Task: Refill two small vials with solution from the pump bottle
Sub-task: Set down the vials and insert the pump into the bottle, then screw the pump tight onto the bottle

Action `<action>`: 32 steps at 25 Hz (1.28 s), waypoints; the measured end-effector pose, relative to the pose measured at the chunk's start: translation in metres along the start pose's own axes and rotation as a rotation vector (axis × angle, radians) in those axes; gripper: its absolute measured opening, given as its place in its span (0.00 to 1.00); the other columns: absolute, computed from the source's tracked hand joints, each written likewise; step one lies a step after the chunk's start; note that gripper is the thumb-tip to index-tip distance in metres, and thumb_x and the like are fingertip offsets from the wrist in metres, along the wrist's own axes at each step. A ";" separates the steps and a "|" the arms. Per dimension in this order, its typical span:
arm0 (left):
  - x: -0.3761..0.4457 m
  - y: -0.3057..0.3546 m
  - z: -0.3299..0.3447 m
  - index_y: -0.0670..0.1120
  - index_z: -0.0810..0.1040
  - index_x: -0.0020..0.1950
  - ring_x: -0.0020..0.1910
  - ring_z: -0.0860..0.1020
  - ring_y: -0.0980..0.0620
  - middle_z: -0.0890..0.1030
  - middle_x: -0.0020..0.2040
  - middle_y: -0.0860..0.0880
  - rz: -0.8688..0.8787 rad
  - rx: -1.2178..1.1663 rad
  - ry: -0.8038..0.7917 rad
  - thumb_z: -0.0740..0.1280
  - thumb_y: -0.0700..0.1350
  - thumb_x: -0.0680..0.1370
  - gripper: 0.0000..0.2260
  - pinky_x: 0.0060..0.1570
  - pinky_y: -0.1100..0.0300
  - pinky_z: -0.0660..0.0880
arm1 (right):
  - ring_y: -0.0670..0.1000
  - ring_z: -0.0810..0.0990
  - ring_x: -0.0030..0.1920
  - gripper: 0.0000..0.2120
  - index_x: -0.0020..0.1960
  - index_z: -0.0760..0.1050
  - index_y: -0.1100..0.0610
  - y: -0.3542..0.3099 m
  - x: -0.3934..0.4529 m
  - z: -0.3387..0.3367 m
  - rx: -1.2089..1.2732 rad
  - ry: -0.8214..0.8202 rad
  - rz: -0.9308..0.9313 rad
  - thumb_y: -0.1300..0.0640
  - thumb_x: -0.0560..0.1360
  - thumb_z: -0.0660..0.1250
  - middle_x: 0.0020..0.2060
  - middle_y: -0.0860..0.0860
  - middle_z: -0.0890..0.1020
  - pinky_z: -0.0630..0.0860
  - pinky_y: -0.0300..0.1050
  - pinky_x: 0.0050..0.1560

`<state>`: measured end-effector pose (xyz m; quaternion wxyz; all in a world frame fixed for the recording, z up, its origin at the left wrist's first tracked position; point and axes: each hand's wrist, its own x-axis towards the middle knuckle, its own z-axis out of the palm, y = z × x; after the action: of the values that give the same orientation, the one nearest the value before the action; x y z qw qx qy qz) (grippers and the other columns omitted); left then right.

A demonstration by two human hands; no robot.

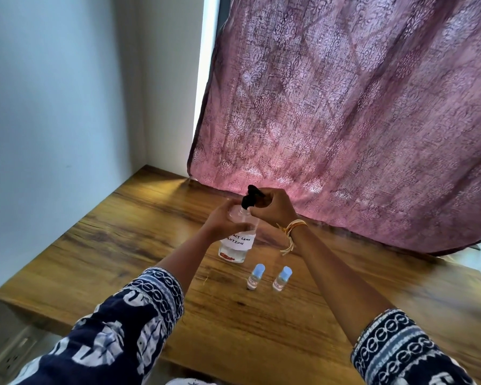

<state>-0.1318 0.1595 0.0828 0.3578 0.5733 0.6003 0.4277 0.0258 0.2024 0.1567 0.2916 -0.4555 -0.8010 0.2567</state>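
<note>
Head view shows the pump bottle standing straight up on the wooden table. The left hand wraps its fingers round the bottle's clear body. The right hand curls its fingers round the black pump top, right above. Two small vials stand capped, nearer the person, just below the right wrist. They likely get opened next.
</note>
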 end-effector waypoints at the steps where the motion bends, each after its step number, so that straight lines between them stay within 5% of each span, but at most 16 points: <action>1: 0.000 0.000 0.000 0.52 0.71 0.67 0.58 0.78 0.49 0.79 0.60 0.48 0.000 0.002 -0.001 0.79 0.54 0.63 0.35 0.58 0.46 0.78 | 0.44 0.80 0.37 0.12 0.45 0.82 0.53 0.000 0.000 -0.001 -0.006 0.006 0.006 0.59 0.63 0.76 0.35 0.47 0.83 0.76 0.35 0.37; 5: 0.000 0.001 0.001 0.51 0.71 0.68 0.59 0.78 0.48 0.79 0.61 0.47 0.000 0.002 0.007 0.79 0.53 0.64 0.35 0.57 0.45 0.78 | 0.33 0.76 0.30 0.13 0.36 0.76 0.45 -0.003 -0.003 0.001 -0.070 0.047 0.014 0.54 0.60 0.80 0.29 0.37 0.77 0.68 0.24 0.29; 10: 0.000 0.000 0.001 0.52 0.71 0.68 0.58 0.78 0.49 0.80 0.60 0.48 -0.011 -0.029 0.019 0.79 0.51 0.64 0.34 0.58 0.48 0.78 | 0.34 0.74 0.32 0.19 0.39 0.72 0.47 -0.003 -0.002 0.009 -0.132 0.100 0.059 0.46 0.57 0.81 0.31 0.38 0.76 0.65 0.25 0.29; 13: -0.001 0.001 0.002 0.53 0.71 0.67 0.58 0.78 0.50 0.79 0.60 0.49 -0.002 -0.005 0.022 0.79 0.51 0.65 0.33 0.56 0.53 0.77 | 0.42 0.80 0.44 0.22 0.49 0.76 0.51 0.001 0.003 0.005 -0.094 -0.029 0.087 0.51 0.59 0.81 0.43 0.44 0.82 0.74 0.32 0.42; 16: -0.001 0.000 0.002 0.53 0.72 0.66 0.57 0.78 0.52 0.79 0.58 0.52 0.003 0.001 0.031 0.79 0.52 0.64 0.33 0.53 0.57 0.76 | 0.52 0.80 0.60 0.26 0.62 0.75 0.59 0.000 0.003 0.003 0.115 -0.141 0.083 0.67 0.65 0.74 0.54 0.51 0.81 0.76 0.43 0.61; 20: 0.000 0.000 0.002 0.52 0.72 0.66 0.59 0.78 0.51 0.79 0.60 0.50 0.013 -0.002 0.030 0.80 0.52 0.63 0.34 0.58 0.50 0.77 | 0.40 0.81 0.40 0.14 0.47 0.82 0.53 -0.001 0.001 0.000 0.005 -0.041 0.026 0.60 0.62 0.78 0.38 0.45 0.83 0.80 0.42 0.47; 24: 0.001 -0.002 0.003 0.52 0.71 0.67 0.58 0.79 0.49 0.79 0.60 0.48 0.004 -0.002 0.026 0.79 0.52 0.64 0.34 0.56 0.46 0.79 | 0.38 0.75 0.35 0.21 0.41 0.73 0.50 -0.006 -0.005 0.010 -0.080 0.112 0.085 0.48 0.57 0.82 0.34 0.41 0.77 0.67 0.31 0.33; 26: 0.001 -0.003 0.003 0.52 0.72 0.66 0.57 0.79 0.49 0.80 0.59 0.49 0.015 0.001 0.027 0.79 0.51 0.64 0.32 0.56 0.48 0.79 | 0.42 0.77 0.43 0.26 0.49 0.71 0.52 -0.004 -0.007 0.019 -0.018 0.070 0.124 0.51 0.58 0.81 0.43 0.45 0.79 0.70 0.32 0.39; 29: 0.000 -0.003 0.003 0.53 0.73 0.65 0.58 0.78 0.51 0.80 0.59 0.51 0.031 0.011 0.040 0.78 0.52 0.64 0.31 0.57 0.51 0.77 | 0.49 0.73 0.65 0.36 0.67 0.65 0.57 0.001 -0.007 0.019 0.229 -0.119 0.169 0.64 0.64 0.76 0.65 0.55 0.74 0.73 0.41 0.61; 32: 0.000 -0.002 0.003 0.54 0.72 0.66 0.57 0.77 0.52 0.78 0.60 0.52 0.005 -0.002 0.023 0.79 0.55 0.63 0.34 0.52 0.55 0.78 | 0.53 0.80 0.59 0.25 0.62 0.71 0.60 0.005 -0.004 0.011 0.228 -0.044 0.160 0.69 0.66 0.73 0.58 0.58 0.81 0.79 0.44 0.57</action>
<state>-0.1302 0.1602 0.0798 0.3505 0.5695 0.6027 0.4354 0.0231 0.1998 0.1448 0.3025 -0.4761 -0.7340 0.3782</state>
